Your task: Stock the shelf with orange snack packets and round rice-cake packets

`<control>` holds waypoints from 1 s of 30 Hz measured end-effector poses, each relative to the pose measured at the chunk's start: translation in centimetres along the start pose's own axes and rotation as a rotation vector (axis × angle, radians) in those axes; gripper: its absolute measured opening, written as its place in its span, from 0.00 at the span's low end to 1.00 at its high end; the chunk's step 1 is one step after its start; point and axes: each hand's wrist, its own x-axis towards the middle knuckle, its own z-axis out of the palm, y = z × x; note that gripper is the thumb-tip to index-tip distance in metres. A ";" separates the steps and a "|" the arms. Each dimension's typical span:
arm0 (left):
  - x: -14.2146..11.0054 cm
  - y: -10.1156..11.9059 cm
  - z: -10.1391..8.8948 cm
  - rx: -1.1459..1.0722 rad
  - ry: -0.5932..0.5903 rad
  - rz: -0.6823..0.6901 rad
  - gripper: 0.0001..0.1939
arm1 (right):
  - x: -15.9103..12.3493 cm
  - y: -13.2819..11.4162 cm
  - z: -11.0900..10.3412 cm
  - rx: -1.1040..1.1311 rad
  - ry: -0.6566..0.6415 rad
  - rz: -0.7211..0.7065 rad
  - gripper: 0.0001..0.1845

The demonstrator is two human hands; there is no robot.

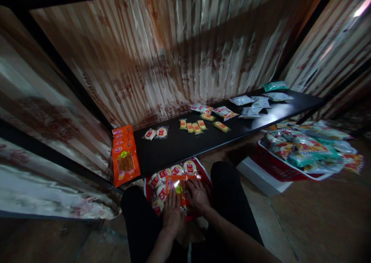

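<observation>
An orange snack packet (176, 182) lies on top of round white wrapped crackers (189, 167) in a red basket (206, 166) between my knees. My left hand (172, 212) rests on the packet's lower left part, its fingers stretched out. My right hand (198, 195) lies over the packet's right side, fingers extended and slightly bent. Both palms face down, and neither thumb shows clearly. To the left, overlapping orange packets (125, 166) form a row on the end of the black shelf (156, 153).
Along the shelf lie two round crackers (161, 132), small yellow packets (197, 128), red-and-white packets (224, 112), pale packets (256, 102) and a green packet (275, 86). A second red basket (272, 162), heaped with packets, sits on a white box (261, 176) at right. Striped curtains (174, 62) hang behind.
</observation>
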 end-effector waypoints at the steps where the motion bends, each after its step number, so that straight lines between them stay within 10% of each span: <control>1: -0.2 0.0 0.5 0.003 0.005 -0.015 0.34 | 0.0 0.2 0.0 0.011 0.006 0.001 0.25; 8: -0.2 -0.1 -0.6 0.011 0.069 -0.016 0.30 | 1.3 1.8 1.2 0.133 0.216 0.132 0.29; 24: 0.1 -0.3 -0.4 0.037 0.115 -0.048 0.26 | 2.1 2.6 0.4 0.213 0.092 0.223 0.15; 30: 0.4 -0.8 0.3 -0.025 0.218 -0.059 0.26 | 2.2 2.4 0.1 0.251 0.027 0.247 0.26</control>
